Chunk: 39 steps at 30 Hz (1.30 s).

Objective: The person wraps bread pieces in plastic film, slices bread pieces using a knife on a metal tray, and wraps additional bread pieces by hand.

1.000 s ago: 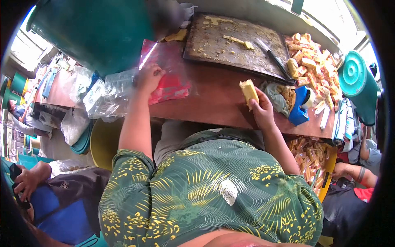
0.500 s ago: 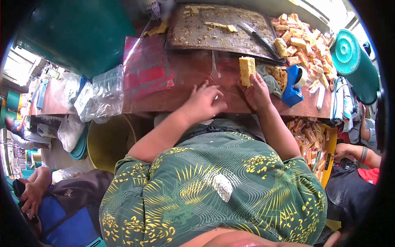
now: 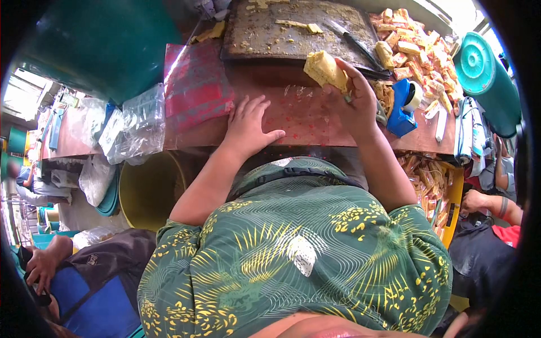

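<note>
My right hand [image 3: 360,101] holds a pale yellow, crumbly-looking bar [image 3: 326,70] above the table, tilted, its far end pointing up and left. Fingers and thumb close round the bar's near right end. Flat on the brown table lies my left hand [image 3: 247,127], fingers spread and holding nothing. Its fingertips are near a stack of clear red-printed plastic sheets [image 3: 197,96]. Between my hands, a see-through sheet with small red and white marks [image 3: 298,121] seems to rest on the tabletop.
Behind is a crumb-covered tray [image 3: 270,42] with a knife [image 3: 360,49]. Right of it are a heap of wrapped bars [image 3: 420,53], a blue tape dispenser [image 3: 401,112] and a green bin [image 3: 476,65]. A yellow bin [image 3: 149,191] stands below left. Co-workers sit on both sides.
My right hand has lifted and tilted the bar up and left. The left hand has moved left and flattened onto the table. Red and white marks now show between them.
</note>
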### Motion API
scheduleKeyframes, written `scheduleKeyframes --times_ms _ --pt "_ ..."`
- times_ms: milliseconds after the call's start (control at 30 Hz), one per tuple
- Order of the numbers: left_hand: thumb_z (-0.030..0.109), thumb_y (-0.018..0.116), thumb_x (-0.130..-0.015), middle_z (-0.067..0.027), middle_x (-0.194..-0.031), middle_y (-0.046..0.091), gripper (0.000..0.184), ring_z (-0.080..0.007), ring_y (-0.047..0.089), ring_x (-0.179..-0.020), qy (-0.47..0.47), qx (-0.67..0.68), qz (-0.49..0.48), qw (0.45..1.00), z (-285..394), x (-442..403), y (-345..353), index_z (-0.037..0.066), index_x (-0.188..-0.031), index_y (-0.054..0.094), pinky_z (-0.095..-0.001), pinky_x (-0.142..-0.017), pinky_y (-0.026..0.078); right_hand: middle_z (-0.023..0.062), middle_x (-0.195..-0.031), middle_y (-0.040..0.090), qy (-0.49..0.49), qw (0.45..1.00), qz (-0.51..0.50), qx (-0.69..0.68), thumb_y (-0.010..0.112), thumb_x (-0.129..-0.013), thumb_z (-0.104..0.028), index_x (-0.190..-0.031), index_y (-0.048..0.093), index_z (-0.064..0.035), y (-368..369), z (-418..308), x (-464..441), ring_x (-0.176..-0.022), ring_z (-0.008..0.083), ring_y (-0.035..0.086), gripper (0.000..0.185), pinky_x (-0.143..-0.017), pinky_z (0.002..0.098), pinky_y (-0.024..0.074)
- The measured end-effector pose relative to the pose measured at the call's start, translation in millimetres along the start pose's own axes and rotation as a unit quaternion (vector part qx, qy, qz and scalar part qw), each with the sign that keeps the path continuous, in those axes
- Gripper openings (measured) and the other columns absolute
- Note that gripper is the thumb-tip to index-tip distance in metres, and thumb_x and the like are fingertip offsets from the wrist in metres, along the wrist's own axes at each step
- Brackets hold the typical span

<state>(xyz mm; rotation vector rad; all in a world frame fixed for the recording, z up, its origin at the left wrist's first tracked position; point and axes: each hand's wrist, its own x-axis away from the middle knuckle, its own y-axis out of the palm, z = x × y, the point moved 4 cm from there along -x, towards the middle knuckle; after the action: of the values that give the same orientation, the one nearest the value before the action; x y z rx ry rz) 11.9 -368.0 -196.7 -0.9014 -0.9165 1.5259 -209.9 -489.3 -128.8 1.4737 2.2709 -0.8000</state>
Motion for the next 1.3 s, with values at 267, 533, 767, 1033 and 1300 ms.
scheduleKeyframes --times_ms 267,533,767,1033,1300 --pt "0.058 0.080 -0.077 -0.0104 -0.158 0.042 0.087 -0.0361 0.028 -0.151 0.003 -0.028 0.034 0.999 -0.1 5.7 6.8 0.008 -0.143 0.053 -0.0561 -0.125 0.016 0.0153 -0.122 0.069 -0.033 0.960 -0.203 0.191 0.083 -0.078 -0.020 -0.129 0.067 -0.0083 42.0 33.9 17.5 -0.113 0.0371 0.063 0.054 -0.101 0.0446 0.0499" --pt "0.057 0.080 -0.077 -0.0097 -0.158 0.042 0.087 -0.0348 0.029 -0.151 0.010 -0.031 0.040 0.999 0.5 5.7 6.1 0.008 -0.143 0.053 -0.0554 -0.125 0.016 0.0127 -0.123 0.069 -0.016 0.954 -0.226 0.195 0.084 -0.077 -0.022 -0.132 0.065 -0.0122 40.6 48.6 25.8 -0.116 0.0363 0.062 0.059 -0.103 0.0454 0.0480" --pt "0.042 0.078 -0.087 -0.0154 -0.143 0.055 0.066 -0.0362 0.050 -0.133 0.078 0.085 0.148 0.982 -11.6 -18.0 -10.4 0.005 -0.137 0.057 -0.0473 -0.114 0.038 0.0116 -0.120 0.065 -0.152 0.936 -0.193 0.252 0.084 -0.078 -0.029 -0.130 0.067 -0.0170 3.8 6.4 76.7 -0.117 0.0348 0.059 0.056 -0.102 0.0480 0.0453" --pt "0.012 0.072 -0.090 -0.0091 -0.114 0.069 0.019 -0.0297 0.063 -0.111 0.175 0.187 0.128 0.958 29.6 -58.6 -37.1 0.008 -0.109 0.074 -0.0403 -0.100 0.049 0.0083 -0.105 0.067 -0.141 0.947 -0.114 0.264 0.078 -0.079 -0.012 -0.101 0.076 -0.0120 -0.5 -0.2 46.7 -0.101 0.0308 0.063 0.022 -0.089 0.0441 0.0508" --pt "0.008 0.072 -0.088 -0.0087 -0.111 0.069 0.019 -0.0293 0.062 -0.110 0.162 0.141 0.067 0.974 37.7 -40.9 -20.7 0.010 -0.106 0.076 -0.0405 -0.097 0.050 0.0055 -0.106 0.067 -0.101 0.930 -0.158 0.315 0.080 -0.078 -0.013 -0.092 0.076 -0.0149 12.8 14.0 27.7 -0.103 0.0296 0.063 0.014 -0.091 0.0422 0.0511"
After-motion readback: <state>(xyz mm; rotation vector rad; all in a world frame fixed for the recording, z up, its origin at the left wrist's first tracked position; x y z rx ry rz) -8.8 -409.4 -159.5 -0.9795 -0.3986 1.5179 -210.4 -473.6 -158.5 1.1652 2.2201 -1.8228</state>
